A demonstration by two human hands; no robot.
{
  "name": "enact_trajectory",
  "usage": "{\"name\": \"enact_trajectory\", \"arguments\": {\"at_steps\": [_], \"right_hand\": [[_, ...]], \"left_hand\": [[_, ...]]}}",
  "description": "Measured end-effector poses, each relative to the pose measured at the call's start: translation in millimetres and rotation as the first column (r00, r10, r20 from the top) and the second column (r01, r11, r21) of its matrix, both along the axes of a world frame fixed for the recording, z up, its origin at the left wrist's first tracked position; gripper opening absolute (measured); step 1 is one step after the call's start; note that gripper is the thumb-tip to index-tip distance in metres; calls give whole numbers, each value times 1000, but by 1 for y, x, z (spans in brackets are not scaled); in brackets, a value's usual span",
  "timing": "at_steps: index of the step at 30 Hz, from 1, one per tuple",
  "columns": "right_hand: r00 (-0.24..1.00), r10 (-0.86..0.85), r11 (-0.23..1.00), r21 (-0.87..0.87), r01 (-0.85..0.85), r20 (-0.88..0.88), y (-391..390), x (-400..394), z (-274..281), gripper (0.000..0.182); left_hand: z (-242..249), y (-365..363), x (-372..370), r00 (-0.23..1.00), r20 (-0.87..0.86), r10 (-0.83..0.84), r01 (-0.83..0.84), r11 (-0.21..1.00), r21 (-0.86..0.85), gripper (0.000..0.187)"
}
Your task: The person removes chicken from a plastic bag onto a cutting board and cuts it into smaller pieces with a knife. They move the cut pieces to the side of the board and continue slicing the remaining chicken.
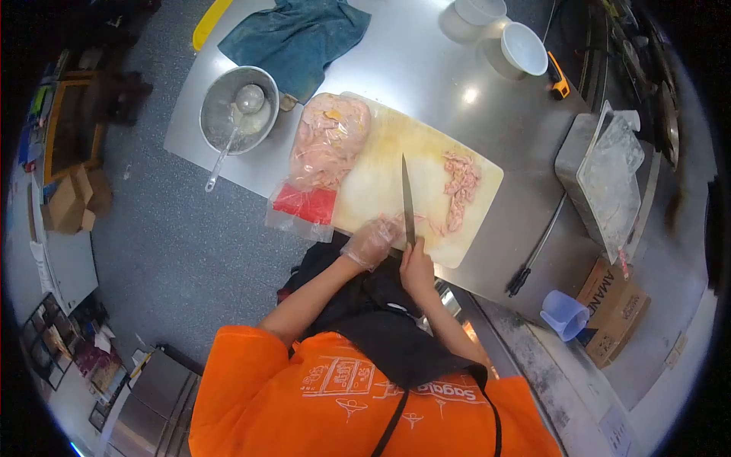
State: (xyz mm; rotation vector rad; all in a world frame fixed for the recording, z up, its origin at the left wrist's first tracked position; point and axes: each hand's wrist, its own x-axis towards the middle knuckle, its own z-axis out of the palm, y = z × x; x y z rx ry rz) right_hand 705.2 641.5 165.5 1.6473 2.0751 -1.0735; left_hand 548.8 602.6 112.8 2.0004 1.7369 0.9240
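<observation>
My right hand (416,266), bare, is wrapped around the handle of a long kitchen knife (407,194), its blade pointing away from me over the cutting board (381,145). My left hand (372,242), in a clear plastic glove, is closed on a strip of raw meat (400,222) at the board's near edge, just left of the blade. Cut pieces of raw meat (461,183) lie in a line on the right side of the board. A clear bag of raw meat (329,141) with a red band rests over the board's left side.
On the steel table (525,137) are a metal pot (209,114) with a ladle (222,158), a teal cloth (297,42), white bowls (524,49), an orange-and-black tool (560,80), a black-handled rod (533,263) and a metal container (582,152). A plastic jug (564,314) stands beside a cardboard box (617,312).
</observation>
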Motion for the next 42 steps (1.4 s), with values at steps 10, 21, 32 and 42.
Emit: {"name": "enact_trajectory", "arguments": {"at_steps": [10,21,32,42], "right_hand": [[985,6,986,166,23,-171,69,-60,-16,31],[995,19,985,174,-2,-96,-2,71,12,22],[973,-179,953,221,209,-149,11,88,2,24],[979,-154,960,214,180,-135,15,93,6,24]], "left_hand": [[31,12,-3,921,188,341,-210,842,-496,19],[30,44,17,987,-78,141,-156,712,-685,26],[62,91,-19,551,801,236,148,916,-372,10],[27,40,-45,749,-172,-640,639,766,-69,35]]}}
